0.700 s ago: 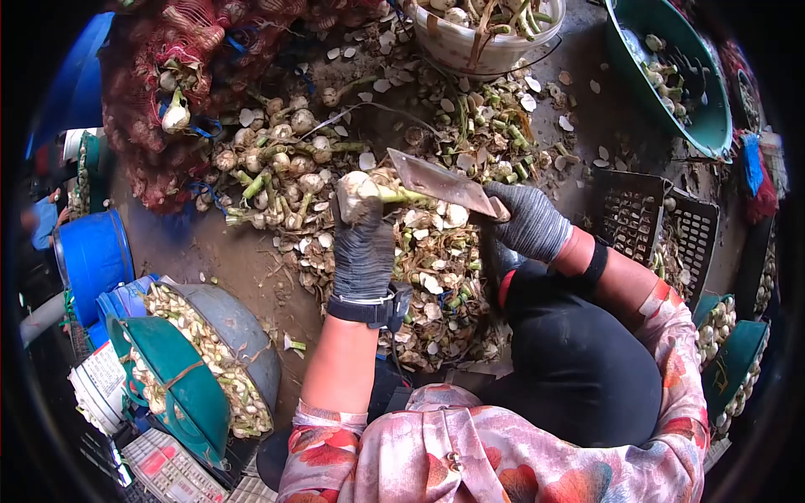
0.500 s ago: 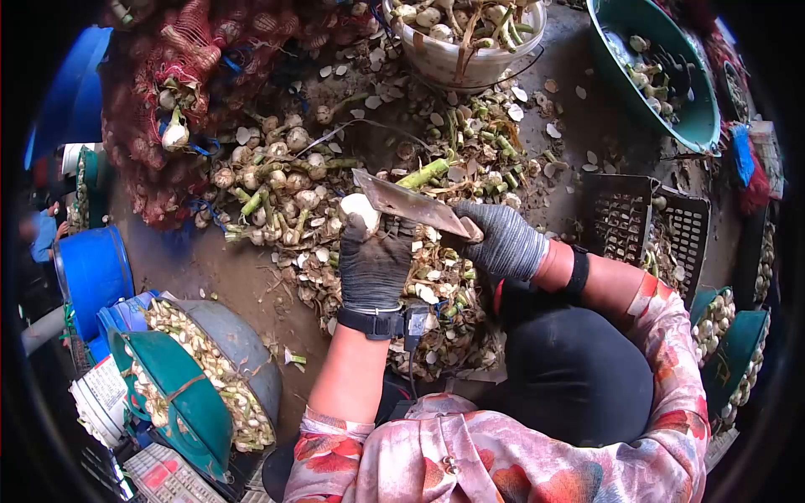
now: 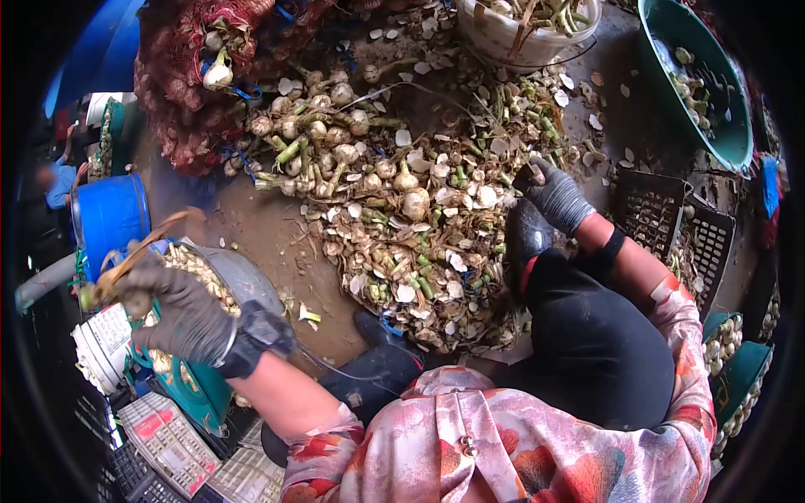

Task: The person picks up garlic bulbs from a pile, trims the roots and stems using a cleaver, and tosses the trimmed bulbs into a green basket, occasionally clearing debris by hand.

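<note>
My left hand [image 3: 189, 314], in a dirty grey glove, is raised at the left over the green basin [image 3: 197, 390]. Its fingers are curled round a garlic bulb [image 3: 138, 303] with a stalk and a long brown dried leaf [image 3: 151, 241], all smeared by motion. My right hand [image 3: 558, 197], in a grey knitted glove, is closed on the knife [image 3: 528, 174] near my right boot; most of the blade is hidden or seen edge-on. Between my hands lies a heap of garlic peelings and cut stalks [image 3: 419, 260], with untrimmed garlic bulbs [image 3: 323, 126] at its far side.
Red net sacks of garlic [image 3: 189, 101] lean at the upper left. A white bucket [image 3: 537, 42] and a green tub [image 3: 700, 92] stand at the back. Black crates [image 3: 650, 210] are on the right. A blue barrel [image 3: 109, 218] stands left, with another person [image 3: 60, 180] beyond.
My left hand has swung from the middle to the left, over the basin. My right hand has drawn away to the right with the knife, its blade turned. The view has shifted.
</note>
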Action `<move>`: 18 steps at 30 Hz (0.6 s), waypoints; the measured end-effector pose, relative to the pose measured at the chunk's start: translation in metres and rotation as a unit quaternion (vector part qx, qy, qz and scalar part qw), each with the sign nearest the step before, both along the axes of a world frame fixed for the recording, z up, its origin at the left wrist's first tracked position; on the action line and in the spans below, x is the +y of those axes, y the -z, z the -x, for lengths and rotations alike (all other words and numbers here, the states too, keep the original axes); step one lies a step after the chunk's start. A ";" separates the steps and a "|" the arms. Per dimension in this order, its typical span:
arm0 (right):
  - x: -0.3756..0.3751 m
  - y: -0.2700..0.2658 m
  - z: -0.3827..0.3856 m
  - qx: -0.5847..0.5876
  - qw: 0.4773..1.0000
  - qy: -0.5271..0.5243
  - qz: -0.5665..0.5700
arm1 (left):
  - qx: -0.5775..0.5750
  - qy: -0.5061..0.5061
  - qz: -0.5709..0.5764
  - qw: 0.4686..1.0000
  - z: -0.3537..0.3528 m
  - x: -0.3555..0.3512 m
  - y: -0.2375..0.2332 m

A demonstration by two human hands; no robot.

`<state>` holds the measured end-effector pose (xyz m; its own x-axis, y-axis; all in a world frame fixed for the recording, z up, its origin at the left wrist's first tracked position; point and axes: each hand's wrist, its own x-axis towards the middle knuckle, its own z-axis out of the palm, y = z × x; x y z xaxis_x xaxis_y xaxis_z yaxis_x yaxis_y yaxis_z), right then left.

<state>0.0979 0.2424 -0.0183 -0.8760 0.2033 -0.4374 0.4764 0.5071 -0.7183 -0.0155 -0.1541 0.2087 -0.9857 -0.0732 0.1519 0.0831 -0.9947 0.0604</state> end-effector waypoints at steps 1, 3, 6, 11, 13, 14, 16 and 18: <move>0.005 0.010 0.001 0.014 1.000 -0.001 0.003 | 0.024 -0.064 -0.029 0.997 0.000 -0.029 -0.018; 0.006 0.015 -0.002 0.062 0.997 0.023 -0.032 | 0.038 -0.078 0.084 0.993 0.005 -0.058 -0.015; 0.004 0.011 0.002 0.002 1.000 -0.024 -0.014 | 0.014 0.018 0.433 0.901 0.031 -0.031 0.053; 0.006 0.011 -0.009 0.005 0.994 -0.103 -0.031 | 0.151 0.080 0.936 0.309 0.064 0.071 0.253; 0.006 0.011 -0.013 0.004 0.991 -0.122 -0.062 | 0.148 0.120 0.972 0.141 0.067 0.088 0.307; 0.007 0.017 -0.016 0.002 0.990 -0.125 -0.068 | 0.147 0.155 0.974 0.077 0.068 0.094 0.317; 0.007 0.014 -0.013 -0.010 0.986 -0.152 -0.071 | 0.147 0.189 0.970 0.029 0.074 0.101 0.322; 0.004 0.014 -0.009 -0.015 0.983 -0.161 -0.091 | 0.124 0.126 0.976 0.128 0.069 0.106 0.325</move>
